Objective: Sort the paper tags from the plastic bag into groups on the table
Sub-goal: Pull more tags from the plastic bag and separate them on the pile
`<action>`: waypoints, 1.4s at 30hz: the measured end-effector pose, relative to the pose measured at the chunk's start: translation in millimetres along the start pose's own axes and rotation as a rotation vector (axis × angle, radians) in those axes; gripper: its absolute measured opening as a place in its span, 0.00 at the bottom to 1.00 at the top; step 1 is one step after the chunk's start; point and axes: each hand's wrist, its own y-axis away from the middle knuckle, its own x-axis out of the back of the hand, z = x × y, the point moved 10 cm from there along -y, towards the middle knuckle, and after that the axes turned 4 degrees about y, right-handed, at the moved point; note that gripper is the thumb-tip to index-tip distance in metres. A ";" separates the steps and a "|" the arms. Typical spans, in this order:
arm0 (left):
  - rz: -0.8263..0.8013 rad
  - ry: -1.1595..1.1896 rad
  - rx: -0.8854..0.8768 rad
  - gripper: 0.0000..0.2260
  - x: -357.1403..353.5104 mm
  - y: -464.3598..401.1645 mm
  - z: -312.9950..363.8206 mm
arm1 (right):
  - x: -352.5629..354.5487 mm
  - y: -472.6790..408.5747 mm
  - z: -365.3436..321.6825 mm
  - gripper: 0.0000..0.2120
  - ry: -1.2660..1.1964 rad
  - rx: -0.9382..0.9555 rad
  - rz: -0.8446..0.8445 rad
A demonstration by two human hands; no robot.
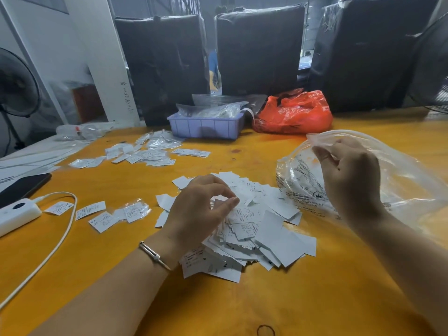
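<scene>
yellow table (315, 299); black-wrapped bundles (258, 47) behind

on the yellow table (315, 299) a heap of white paper tags (257, 229) lies under the left hand (201, 209), whose curled fingers touch the top tags. the right hand (349, 175) pinches the rim of a clear plastic bag (400, 180). behind stand a lilac tray (206, 127) and a red bag (295, 112).
</scene>
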 end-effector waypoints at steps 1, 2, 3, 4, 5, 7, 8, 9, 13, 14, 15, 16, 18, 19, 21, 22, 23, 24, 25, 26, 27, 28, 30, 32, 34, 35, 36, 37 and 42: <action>0.009 0.020 0.004 0.07 1.8 -0.2 0.8 | -5.9 2.9 -2.0 0.11 -0.209 -0.060 -0.054; 0.015 0.048 0.012 0.09 3.5 -0.6 2.0 | -17.2 8.6 -6.0 0.09 -0.434 -0.145 -0.149; 0.014 0.087 0.023 0.11 4.6 -0.8 3.8 | -31.7 17.5 -13.9 0.08 -0.627 -0.227 -0.268; 0.005 0.139 0.036 0.15 5.0 -1.0 5.8 | -45.9 28.4 -24.1 0.07 -0.757 -0.287 -0.392; -0.015 0.206 0.051 0.17 4.5 -1.2 7.6 | -58.4 39.8 -33.1 0.06 -0.825 -0.326 -0.505; -0.073 0.349 0.086 0.21 0.9 -0.3 10.9 | -75.3 58.7 -47.9 0.06 -0.898 -0.369 -0.666; -0.097 0.399 0.098 0.22 -0.7 0.7 12.2 | -79.6 64.6 -53.3 0.06 -0.925 -0.378 -0.714; -0.112 0.428 0.107 0.22 -1.7 1.4 13.2 | -82.5 68.0 -57.0 0.06 -0.937 -0.371 -0.745; -0.103 0.491 0.144 0.13 -0.1 2.7 13.1 | -83.5 72.9 -65.7 0.05 -0.899 -0.294 -0.801; -0.106 0.510 0.141 0.10 -0.1 2.7 13.7 | -83.4 73.2 -66.4 0.04 -0.894 -0.284 -0.807; -0.111 0.528 0.134 0.08 -0.4 2.5 14.4 | -83.4 73.2 -67.2 0.04 -0.893 -0.278 -0.813; -0.114 0.543 0.129 0.07 -0.8 2.7 14.3 | -83.4 73.0 -67.8 0.04 -0.894 -0.274 -0.819; -0.108 0.571 0.145 0.09 -1.1 2.6 10.8 | -83.8 72.3 -67.8 0.04 -0.901 -0.270 -0.826; -0.097 0.589 0.165 0.10 -1.0 2.4 7.5 | -84.2 71.8 -66.6 0.05 -0.904 -0.272 -0.822; -0.067 0.622 0.213 0.13 0.1 2.5 -1.2 | -85.5 71.0 -61.5 0.07 -0.893 -0.286 -0.810; -0.048 0.638 0.238 0.13 1.1 2.4 -5.7 | -85.6 70.4 -58.0 0.07 -0.877 -0.294 -0.799; -0.029 0.656 0.262 0.14 2.5 2.6 -10.1 | -85.4 69.1 -54.3 0.06 -0.847 -0.296 -0.779; -0.009 0.678 0.287 0.14 4.1 2.8 -14.8 | -84.3 67.4 -50.1 0.05 -0.787 -0.280 -0.750; 0.010 0.702 0.311 0.13 5.6 3.0 -19.5 | -82.5 64.8 -46.5 0.04 -0.692 -0.238 -0.714; 0.026 0.726 0.333 0.11 6.9 3.4 -23.8 | -80.4 62.2 -44.5 0.02 -0.575 -0.178 -0.683; 0.037 0.744 0.349 0.08 7.9 3.6 -27.3 | -78.8 60.8 -45.0 0.01 -0.464 -0.115 -0.667; 0.045 0.752 0.359 0.05 8.8 3.9 -30.1 | -79.0 61.0 -47.1 0.03 -0.378 -0.060 -0.671; 0.046 0.738 0.364 0.01 9.3 4.4 -33.4 | -86.5 67.1 -53.3 0.11 -0.279 0.027 -0.744; 0.040 0.723 0.363 0.02 8.7 4.5 -34.0 | -96.2 75.0 -59.1 0.18 -0.186 0.099 -0.824; 0.032 0.723 0.361 0.02 7.6 4.5 -33.1 | -102.3 79.0 -62.0 0.21 -0.131 0.133 -0.849; 0.029 0.721 0.358 0.02 7.3 4.5 -32.3 | -103.6 79.1 -63.1 0.20 -0.127 0.135 -0.846; 0.028 0.721 0.355 0.04 7.4 4.4 -31.3 | -103.9 78.3 -63.6 0.17 -0.137 0.128 -0.837; 0.031 0.726 0.353 0.06 7.9 4.5 -30.6 | -103.8 77.2 -63.5 0.15 -0.155 0.114 -0.825; 0.052 0.781 0.355 0.12 10.5 3.5 -29.3 | -99.7 71.7 -60.0 0.08 -0.262 0.035 -0.764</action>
